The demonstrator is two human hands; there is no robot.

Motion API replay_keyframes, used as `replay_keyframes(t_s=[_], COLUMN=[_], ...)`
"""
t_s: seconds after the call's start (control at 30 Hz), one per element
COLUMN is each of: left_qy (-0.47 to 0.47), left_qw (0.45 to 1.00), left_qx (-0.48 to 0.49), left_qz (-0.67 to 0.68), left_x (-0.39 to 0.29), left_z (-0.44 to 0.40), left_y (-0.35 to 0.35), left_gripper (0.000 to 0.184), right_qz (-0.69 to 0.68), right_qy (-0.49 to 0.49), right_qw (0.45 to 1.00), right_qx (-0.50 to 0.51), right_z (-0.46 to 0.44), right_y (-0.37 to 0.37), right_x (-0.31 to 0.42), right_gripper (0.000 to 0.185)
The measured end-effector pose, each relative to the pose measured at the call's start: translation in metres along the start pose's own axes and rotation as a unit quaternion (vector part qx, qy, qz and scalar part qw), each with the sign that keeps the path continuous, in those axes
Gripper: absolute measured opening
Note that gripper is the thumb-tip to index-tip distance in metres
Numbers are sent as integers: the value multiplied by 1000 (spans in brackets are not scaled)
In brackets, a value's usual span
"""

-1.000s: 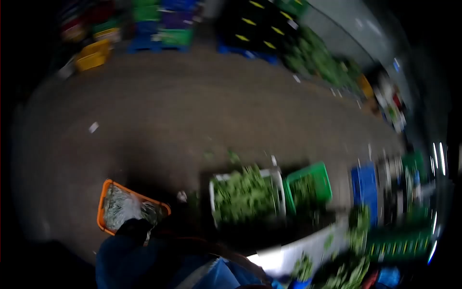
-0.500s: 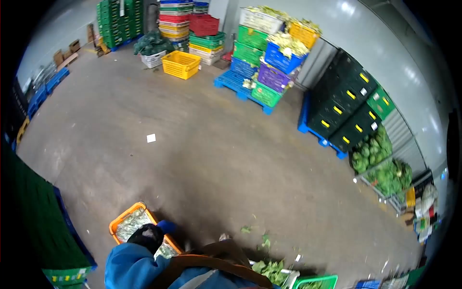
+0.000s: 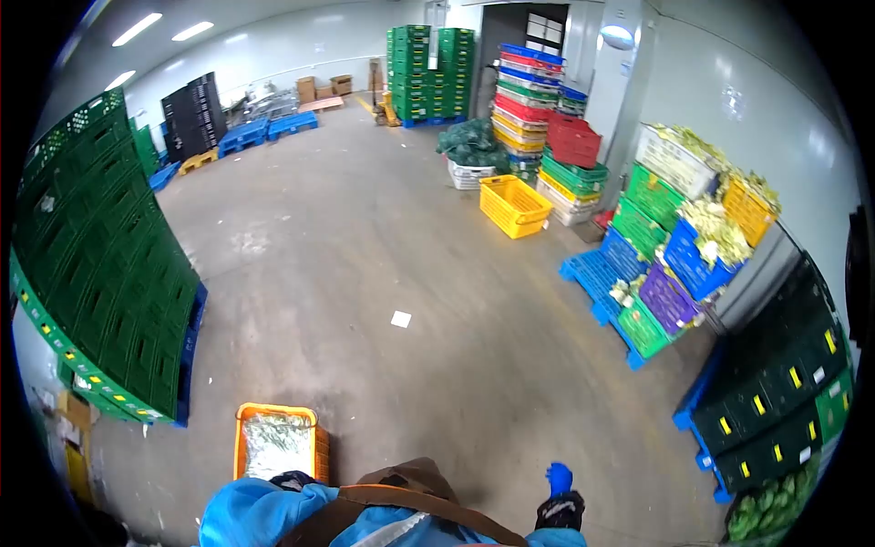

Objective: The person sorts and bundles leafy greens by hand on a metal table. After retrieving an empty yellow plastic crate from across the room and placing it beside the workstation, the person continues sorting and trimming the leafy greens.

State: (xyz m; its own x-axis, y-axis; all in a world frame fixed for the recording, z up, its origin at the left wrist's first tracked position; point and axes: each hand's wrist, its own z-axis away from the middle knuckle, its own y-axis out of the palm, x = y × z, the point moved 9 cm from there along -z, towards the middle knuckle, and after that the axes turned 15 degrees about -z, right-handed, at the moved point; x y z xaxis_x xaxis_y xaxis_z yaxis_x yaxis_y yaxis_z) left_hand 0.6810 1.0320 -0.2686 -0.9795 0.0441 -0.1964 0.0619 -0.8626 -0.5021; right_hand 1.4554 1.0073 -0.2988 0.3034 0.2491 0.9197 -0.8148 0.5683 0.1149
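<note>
An orange crate (image 3: pixel 321 447) stands at the lower left, filled with green produce in clear plastic wrapping (image 3: pixel 276 442). My left arm reaches to its near end, where the dark cuff shows against the crate. The left hand itself is hidden, so its grip cannot be seen. Off to the right, my right hand (image 3: pixel 559 478) wears a blue glove and hangs over the floor, apart from the crate. Its fingers look loosely spread, with nothing visible in them.
Tall green crates (image 3: pixel 109 264) stand at left. A yellow crate (image 3: pixel 513 206) sits ahead on the floor. Vegetable-filled crates (image 3: pixel 670 296) rest on a blue pallet (image 3: pixel 592 278); dark crates (image 3: pixel 775 401) stand at right. White paper (image 3: pixel 401 319) lies mid-floor.
The view has swung left and lifted, bringing in more of the left stack and the back wall. The blue glove at the crate's side is gone from sight there; my right hand now shows at right.
</note>
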Motion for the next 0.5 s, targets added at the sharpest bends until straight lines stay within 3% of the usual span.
replay_keyframes(t_s=[0.03,0.07,0.17,0.23,0.27,0.3,0.33,0.37,0.4,0.43,0.5], left_qy=[9,16,30,30,28,27,28,31,41,61,107], left_qw=[1000,999,997,997,997,998,998,999,999,998,988], left_qx=[-8,-12,-6,6,14,13,13,10,-3,-25,-91], left_qz=[21,38,68,69,65,59,49,36,14,-13,-66], left_x=[-27,-52,-111,-133,-137,-141,-145,-152,-163,-176,-218], left_z=[-17,-36,-98,-132,-148,-165,-183,-201,-219,-243,-291], left_y=[-7,-13,-41,-72,-88,-111,-132,-156,-183,-211,-285], left_gripper=[27,27,28,29,29,29,30,30,30,30,31], right_qz=[-35,0,124,324,440,293,152,240,403,447,435], right_qy=[9,41,32,-92,-44,-150,-25,-95,-323,-203,54], right_qw=[998,996,951,901,856,881,925,851,685,721,834], right_qx=[51,84,282,273,267,341,346,458,514,488,335], right_z=[-44,-64,-180,-233,-242,-288,-292,-274,-255,-265,-319], right_y=[40,89,170,200,209,194,190,192,193,187,186], right_x=[21,58,67,74,76,25,21,34,50,49,53], right_gripper=[22,23,23,24,29,23,22,24,21,20,19])
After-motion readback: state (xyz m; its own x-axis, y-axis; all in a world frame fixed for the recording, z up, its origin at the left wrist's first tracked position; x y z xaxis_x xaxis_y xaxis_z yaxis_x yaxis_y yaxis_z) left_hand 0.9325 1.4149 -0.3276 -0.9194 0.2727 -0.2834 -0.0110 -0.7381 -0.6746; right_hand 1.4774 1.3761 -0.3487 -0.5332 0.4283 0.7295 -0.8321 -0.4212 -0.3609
